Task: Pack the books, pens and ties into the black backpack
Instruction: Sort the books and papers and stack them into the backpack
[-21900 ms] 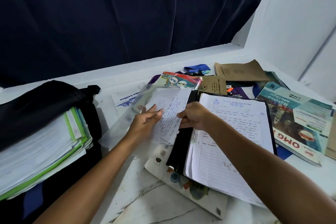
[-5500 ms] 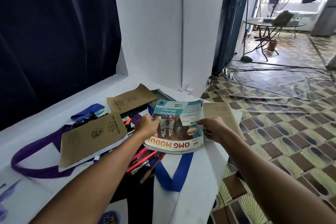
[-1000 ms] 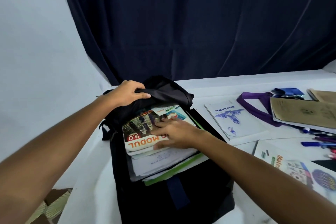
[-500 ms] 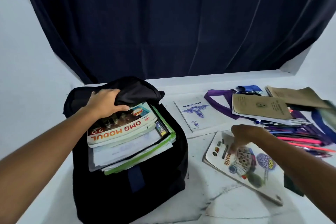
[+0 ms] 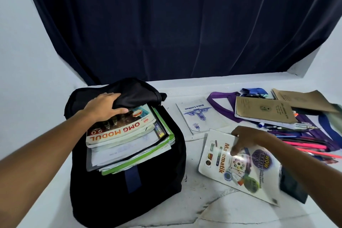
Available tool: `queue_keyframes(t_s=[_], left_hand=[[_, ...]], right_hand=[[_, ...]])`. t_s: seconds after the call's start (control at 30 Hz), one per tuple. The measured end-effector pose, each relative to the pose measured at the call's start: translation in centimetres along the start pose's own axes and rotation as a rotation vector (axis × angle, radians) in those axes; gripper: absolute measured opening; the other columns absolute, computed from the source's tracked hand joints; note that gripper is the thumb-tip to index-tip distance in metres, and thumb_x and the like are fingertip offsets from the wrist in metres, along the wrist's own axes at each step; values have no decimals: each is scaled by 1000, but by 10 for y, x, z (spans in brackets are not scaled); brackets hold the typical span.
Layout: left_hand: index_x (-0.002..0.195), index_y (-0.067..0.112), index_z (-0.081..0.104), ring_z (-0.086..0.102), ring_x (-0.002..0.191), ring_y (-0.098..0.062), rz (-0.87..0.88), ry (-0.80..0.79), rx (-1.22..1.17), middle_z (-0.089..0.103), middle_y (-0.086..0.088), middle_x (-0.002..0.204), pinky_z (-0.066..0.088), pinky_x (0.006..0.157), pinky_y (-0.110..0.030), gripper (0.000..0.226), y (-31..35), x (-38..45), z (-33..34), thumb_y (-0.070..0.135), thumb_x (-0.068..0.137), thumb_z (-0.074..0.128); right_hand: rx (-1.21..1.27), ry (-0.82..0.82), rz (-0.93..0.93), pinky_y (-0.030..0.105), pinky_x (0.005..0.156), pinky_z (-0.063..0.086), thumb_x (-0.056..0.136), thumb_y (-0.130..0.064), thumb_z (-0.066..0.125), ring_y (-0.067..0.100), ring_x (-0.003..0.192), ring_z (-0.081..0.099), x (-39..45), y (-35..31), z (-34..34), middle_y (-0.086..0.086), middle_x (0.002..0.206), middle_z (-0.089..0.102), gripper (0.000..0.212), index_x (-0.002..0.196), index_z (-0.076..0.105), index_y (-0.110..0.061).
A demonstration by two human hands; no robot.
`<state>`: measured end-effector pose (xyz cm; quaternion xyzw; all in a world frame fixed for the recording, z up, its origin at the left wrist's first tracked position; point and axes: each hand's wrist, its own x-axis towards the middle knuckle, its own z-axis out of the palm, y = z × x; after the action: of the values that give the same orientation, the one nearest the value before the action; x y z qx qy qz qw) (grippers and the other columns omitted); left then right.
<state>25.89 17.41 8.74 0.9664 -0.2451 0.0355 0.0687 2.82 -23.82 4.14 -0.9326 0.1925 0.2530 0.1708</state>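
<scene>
The black backpack [image 5: 111, 196] lies open on the white table, a stack of books and papers sticking out of it with the OMG Modul book [image 5: 122, 129] on top. My left hand [image 5: 103, 106] grips the backpack's black flap and holds it up. My right hand [image 5: 246, 138] grips the top edge of the white maths book [image 5: 242, 168] lying to the right of the bag. Further right lie a white exercise book [image 5: 199, 114], brown-covered books [image 5: 264, 111], several pens [image 5: 305, 144] and purple and blue ties [image 5: 220, 102].
A dark curtain [image 5: 166, 24] hangs behind the table, white walls on both sides. A dark flat object [image 5: 292, 187] lies under the maths book's right end. The table's front edge runs near the bottom right.
My right hand left the OMG Modul book in the backpack, swung right and took hold of the maths book, whose top edge now lifts slightly. The left hand keeps holding the flap.
</scene>
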Motion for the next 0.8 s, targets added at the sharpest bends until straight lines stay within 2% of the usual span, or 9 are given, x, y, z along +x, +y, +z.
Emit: queue_keyframes(t_s=[0.1, 0.17, 0.3, 0.4, 0.53, 0.63, 0.73, 0.8], left_hand=[[151, 20, 34, 34, 143, -24, -2, -1, -5, 39, -4, 154, 36, 112, -47, 87, 0, 0, 0, 68, 82, 57], [150, 21, 36, 38, 141, -24, -1, 0, -10, 41, -3, 153, 38, 110, -47, 87, -2, 1, -2, 70, 81, 56], [149, 24, 38, 41, 138, -24, 3, -3, 13, 44, -1, 152, 37, 109, -49, 82, -4, 2, -4, 69, 83, 56], [148, 26, 39, 42, 137, -23, 17, -7, 17, 45, 1, 150, 36, 109, -51, 77, -7, 5, -5, 68, 85, 55], [146, 26, 42, 45, 134, -23, 39, -18, 39, 49, 1, 147, 37, 108, -51, 74, -13, 11, -4, 69, 86, 52], [145, 24, 44, 48, 131, -24, 60, 9, 35, 54, -3, 143, 39, 106, -45, 75, -15, 12, -5, 68, 85, 54], [136, 21, 53, 56, 120, -27, 50, 24, 7, 62, -6, 128, 44, 95, -39, 70, -15, 15, -10, 67, 83, 58], [118, 21, 62, 61, 108, -25, 78, 14, -1, 67, -2, 110, 44, 81, -36, 56, -16, 20, -17, 65, 83, 59]], right_hand=[[75, -124, -107, 35, 97, 51, 71, -23, 83, 12, 97, 69, -6, -10, -19, -6, 104, 74, 39, 107, 68, -22], [132, -204, -182, 38, 100, 49, 74, -18, 81, 13, 99, 70, -14, -20, -35, -6, 103, 75, 40, 112, 67, -17], [158, -304, -275, 42, 94, 54, 79, -12, 75, 23, 99, 71, -26, -41, -68, 5, 107, 74, 37, 114, 64, -12], [179, -371, -315, 47, 95, 53, 79, -6, 74, 29, 102, 69, -33, -57, -92, 10, 112, 72, 39, 117, 64, -9], [179, -427, -369, 38, 80, 59, 80, -7, 74, 36, 103, 68, -38, -91, -110, 16, 114, 70, 42, 121, 62, -3], [266, -475, -418, 44, 86, 57, 77, -11, 74, 37, 104, 67, -32, -123, -106, 18, 117, 68, 45, 120, 64, -3], [410, -474, -436, 49, 91, 54, 77, -9, 74, 38, 107, 66, -16, -157, -89, 20, 119, 67, 42, 118, 65, -5], [487, -459, -428, 48, 91, 55, 82, -8, 74, 37, 107, 66, -4, -181, -73, 19, 119, 67, 43, 122, 62, -3]])
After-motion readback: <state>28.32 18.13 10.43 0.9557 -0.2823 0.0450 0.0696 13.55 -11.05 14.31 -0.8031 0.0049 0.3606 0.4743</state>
